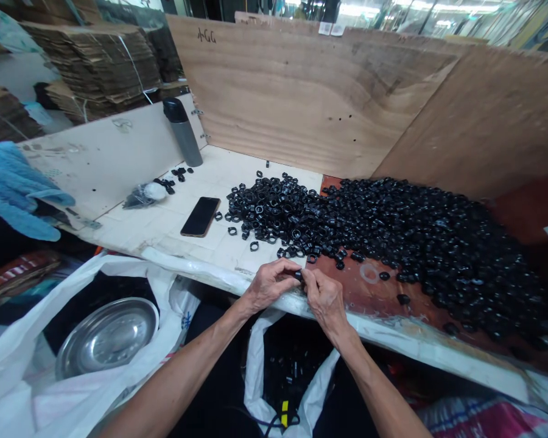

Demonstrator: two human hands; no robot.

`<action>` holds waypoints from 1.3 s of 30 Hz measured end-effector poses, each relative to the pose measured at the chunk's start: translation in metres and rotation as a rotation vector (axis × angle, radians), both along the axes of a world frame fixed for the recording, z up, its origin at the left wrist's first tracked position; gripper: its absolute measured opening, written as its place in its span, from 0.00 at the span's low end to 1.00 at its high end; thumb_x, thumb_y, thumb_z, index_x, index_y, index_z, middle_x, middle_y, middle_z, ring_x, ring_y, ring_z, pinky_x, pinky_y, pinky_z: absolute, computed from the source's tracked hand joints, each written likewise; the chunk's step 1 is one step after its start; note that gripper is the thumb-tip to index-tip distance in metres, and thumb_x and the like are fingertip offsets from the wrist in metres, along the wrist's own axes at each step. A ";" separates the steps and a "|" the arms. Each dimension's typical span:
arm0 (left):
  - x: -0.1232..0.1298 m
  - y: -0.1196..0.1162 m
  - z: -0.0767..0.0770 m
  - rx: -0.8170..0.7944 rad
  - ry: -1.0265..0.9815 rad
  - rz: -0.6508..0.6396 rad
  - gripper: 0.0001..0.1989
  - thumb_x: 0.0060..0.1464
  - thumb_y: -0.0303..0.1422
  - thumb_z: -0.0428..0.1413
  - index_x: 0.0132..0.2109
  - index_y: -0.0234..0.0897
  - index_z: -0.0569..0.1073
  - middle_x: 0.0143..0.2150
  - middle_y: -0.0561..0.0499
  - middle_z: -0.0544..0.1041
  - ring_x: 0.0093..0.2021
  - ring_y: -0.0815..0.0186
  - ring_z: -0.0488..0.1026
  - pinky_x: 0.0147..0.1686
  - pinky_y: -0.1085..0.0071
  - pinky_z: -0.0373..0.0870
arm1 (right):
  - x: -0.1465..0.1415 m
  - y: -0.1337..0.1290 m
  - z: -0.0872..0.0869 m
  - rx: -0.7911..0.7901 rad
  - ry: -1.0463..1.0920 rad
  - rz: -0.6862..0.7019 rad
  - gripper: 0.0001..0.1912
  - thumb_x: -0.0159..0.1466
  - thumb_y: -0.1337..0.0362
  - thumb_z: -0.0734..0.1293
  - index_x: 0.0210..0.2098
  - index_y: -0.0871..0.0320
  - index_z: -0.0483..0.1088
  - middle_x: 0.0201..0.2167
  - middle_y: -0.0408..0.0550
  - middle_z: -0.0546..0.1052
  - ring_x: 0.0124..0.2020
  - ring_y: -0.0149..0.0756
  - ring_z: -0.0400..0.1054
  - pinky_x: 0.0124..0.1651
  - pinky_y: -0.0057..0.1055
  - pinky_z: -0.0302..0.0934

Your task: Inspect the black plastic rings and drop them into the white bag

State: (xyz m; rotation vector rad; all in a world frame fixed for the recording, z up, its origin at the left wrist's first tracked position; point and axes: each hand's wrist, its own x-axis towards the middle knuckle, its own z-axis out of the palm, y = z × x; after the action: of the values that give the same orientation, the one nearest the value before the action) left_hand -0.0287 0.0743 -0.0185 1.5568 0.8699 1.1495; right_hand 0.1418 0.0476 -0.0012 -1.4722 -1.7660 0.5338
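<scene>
My left hand [273, 283] and my right hand [323, 295] meet at the front edge of the bench. Between their fingertips is a small black plastic part [298, 275], pinched from both sides and mostly covered by the fingers. Just beyond lies a pile of black rings [274, 210], with a few loose ones scattered around it. To the right spreads a larger heap of small black parts [429, 243], whose exact shape I cannot make out. Below my hands hangs an open white bag [256, 365] with dark pieces inside.
A phone [201, 216] lies left of the rings. Behind it stand a grey bottle [182, 134] and a small plastic bag [141, 195]. Wooden boards [310, 91] wall the back. A metal bowl [109, 334] sits in a white sack [9, 377] at lower left.
</scene>
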 end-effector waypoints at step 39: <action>-0.003 -0.003 0.006 -0.208 -0.031 -0.096 0.17 0.52 0.35 0.63 0.47 0.32 0.76 0.40 0.46 0.81 0.37 0.64 0.78 0.41 0.69 0.75 | -0.002 -0.014 0.005 -0.093 0.239 -0.003 0.12 0.65 0.55 0.65 0.40 0.57 0.73 0.30 0.47 0.78 0.28 0.36 0.72 0.31 0.28 0.65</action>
State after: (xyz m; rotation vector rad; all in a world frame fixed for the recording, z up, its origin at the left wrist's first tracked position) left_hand -0.0314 0.0715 -0.0127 1.3918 0.8569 0.9798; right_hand 0.1401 0.0337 0.0035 -1.4086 -1.5697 0.7663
